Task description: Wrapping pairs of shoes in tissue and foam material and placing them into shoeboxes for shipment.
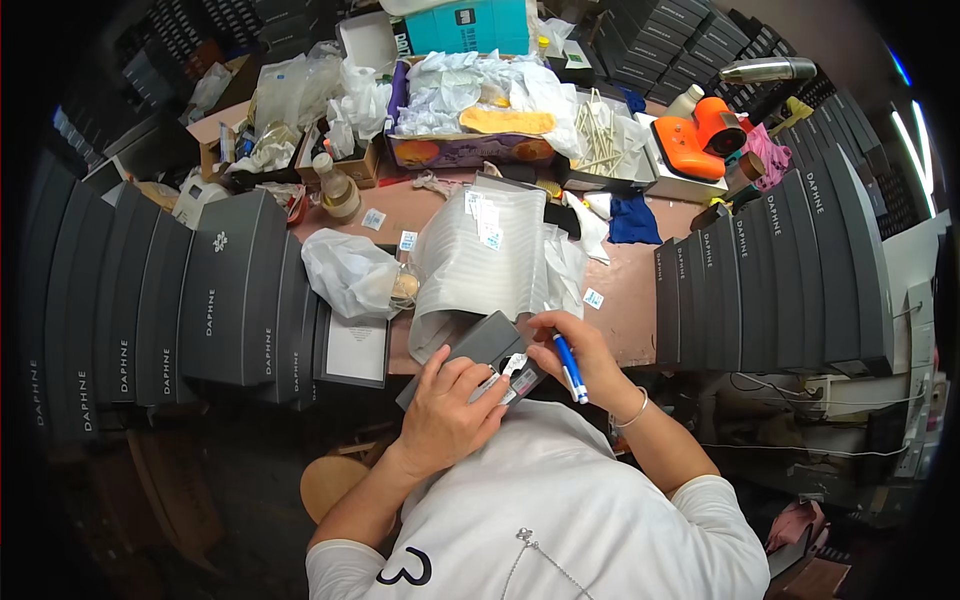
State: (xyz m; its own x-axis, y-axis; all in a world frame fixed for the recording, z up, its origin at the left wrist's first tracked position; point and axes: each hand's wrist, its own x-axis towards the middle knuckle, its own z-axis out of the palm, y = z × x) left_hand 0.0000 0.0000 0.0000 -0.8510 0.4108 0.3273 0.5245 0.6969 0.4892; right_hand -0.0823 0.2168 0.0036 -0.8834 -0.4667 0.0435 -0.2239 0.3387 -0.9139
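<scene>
A dark grey shoe box (490, 338) sits tilted at the table's near edge, close to my body. Across its near left side lies my left hand (448, 412), gripping the box with its fingers bent over it. My right hand (578, 352) has a blue and white pen (569, 366) tucked in it, pointing down toward me. The thumb and forefinger of that hand are at the box's right end, beside a small white label (515, 364) on it. What the fingertips touch there is partly hidden.
Grey shoe boxes stand in rows at the left (235, 290) and right (780, 270). Ahead lies a translucent packing sheet (480, 255), with a crumpled white bag (350, 270) beside it. Farther back are a paper-filled carton (480, 100), a glass bottle (337, 188) and an orange tool (690, 147).
</scene>
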